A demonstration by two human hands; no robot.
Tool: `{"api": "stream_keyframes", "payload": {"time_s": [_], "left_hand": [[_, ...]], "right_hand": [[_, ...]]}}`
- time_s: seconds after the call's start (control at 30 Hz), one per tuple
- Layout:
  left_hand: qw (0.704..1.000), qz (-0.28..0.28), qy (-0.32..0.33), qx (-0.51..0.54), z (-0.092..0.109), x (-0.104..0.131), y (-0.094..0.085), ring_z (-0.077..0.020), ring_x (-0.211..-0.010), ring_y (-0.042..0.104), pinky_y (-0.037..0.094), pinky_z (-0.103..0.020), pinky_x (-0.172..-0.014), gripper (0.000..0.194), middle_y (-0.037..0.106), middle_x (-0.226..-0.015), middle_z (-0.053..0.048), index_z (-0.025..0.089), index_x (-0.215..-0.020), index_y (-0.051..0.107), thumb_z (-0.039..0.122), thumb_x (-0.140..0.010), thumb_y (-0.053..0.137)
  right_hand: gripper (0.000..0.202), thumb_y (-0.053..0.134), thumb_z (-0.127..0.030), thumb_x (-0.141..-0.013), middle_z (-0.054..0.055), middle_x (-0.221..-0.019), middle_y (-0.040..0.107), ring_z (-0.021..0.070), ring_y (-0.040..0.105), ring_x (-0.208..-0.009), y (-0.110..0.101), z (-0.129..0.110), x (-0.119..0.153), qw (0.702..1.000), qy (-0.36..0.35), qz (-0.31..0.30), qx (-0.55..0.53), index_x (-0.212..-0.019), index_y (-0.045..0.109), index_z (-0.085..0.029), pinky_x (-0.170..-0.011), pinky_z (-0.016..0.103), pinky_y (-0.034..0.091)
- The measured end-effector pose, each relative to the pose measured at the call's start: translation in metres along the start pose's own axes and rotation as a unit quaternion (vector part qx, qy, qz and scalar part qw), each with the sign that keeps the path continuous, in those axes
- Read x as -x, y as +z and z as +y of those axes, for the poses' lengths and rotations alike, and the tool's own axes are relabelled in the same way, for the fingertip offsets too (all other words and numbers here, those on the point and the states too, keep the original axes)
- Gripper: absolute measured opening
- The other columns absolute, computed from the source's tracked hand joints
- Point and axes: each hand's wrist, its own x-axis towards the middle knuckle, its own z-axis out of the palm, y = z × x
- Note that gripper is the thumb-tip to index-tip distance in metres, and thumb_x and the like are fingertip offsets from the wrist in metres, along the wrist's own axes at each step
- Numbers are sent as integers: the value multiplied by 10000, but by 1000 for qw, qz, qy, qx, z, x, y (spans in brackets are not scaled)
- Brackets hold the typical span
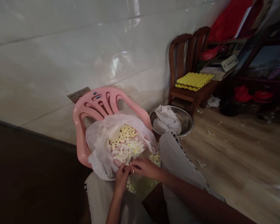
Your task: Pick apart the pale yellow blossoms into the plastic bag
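Observation:
Close together, the fingertips of my left hand (pixel 123 174) and my right hand (pixel 143 167) pinch a small pale piece that looks like a bit of flower. Just beyond them, a heap of white, thin-petalled flowers (pixel 128 150) lies on a thin white plastic bag (pixel 100 155). Behind that heap sits a pile of small yellowish pieces (pixel 127 132) on the same bag. The bag is spread over the seat of a pink plastic chair (pixel 80 137). Below my hands, between my knees, more pale yellow pieces (pixel 155 158) show, partly hidden by my arms and legs.
A metal basin (pixel 189 127) holding a crumpled whitish bag (pixel 166 119) stands right of the pink chair. Beyond it, a yellow egg tray (pixel 193 81) rests on a wooden chair (pixel 180 56). Pale scraps (pixel 201 164) are scattered on the wooden floor. A tiled wall (pixel 60 62) rises behind.

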Motion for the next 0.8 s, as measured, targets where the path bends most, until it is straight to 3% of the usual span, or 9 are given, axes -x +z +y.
{"api": "stream_keyframes", "payload": {"time_s": [0.17,0.33,0.5,0.7,0.8], "left_hand": [[999,-29,-4,-26,3,2,2,-129,-481,521,401,-241,-532,492,588,-466,22,196,-516,581,640,-525,793],[997,-66,5,-36,8,6,7,-113,-458,496,398,-233,-515,504,543,-429,28,198,-458,551,641,-552,773],[998,-52,-38,-13,4,4,7,-87,-371,425,313,-211,-396,465,510,-411,51,192,-524,587,621,-528,767],[999,-25,-47,-5,-2,1,9,-59,-300,353,219,-193,-348,418,457,-360,77,185,-557,601,579,-545,742],[999,21,-49,2,-5,-1,6,-59,-291,341,262,-194,-345,400,427,-342,91,191,-531,583,560,-541,739]], "right_hand": [[128,548,-183,-861,-5,-689,627,131,525,-629,4,5,-3,998,41,42,-4,-752,615,-193,-561,222,278],[111,505,-132,-785,-46,-601,505,115,444,-580,1,18,-10,977,122,170,-51,-696,528,-197,-555,220,269],[126,477,-173,-766,-48,-568,451,133,432,-581,-3,23,-14,947,160,261,-101,-653,447,-218,-541,229,282],[111,462,-204,-781,-51,-568,438,132,425,-573,-2,19,-13,939,177,282,-89,-672,449,-220,-543,235,285],[98,457,-219,-783,-55,-571,427,130,417,-571,-5,20,-13,936,174,298,-74,-685,452,-220,-559,240,295]]}}
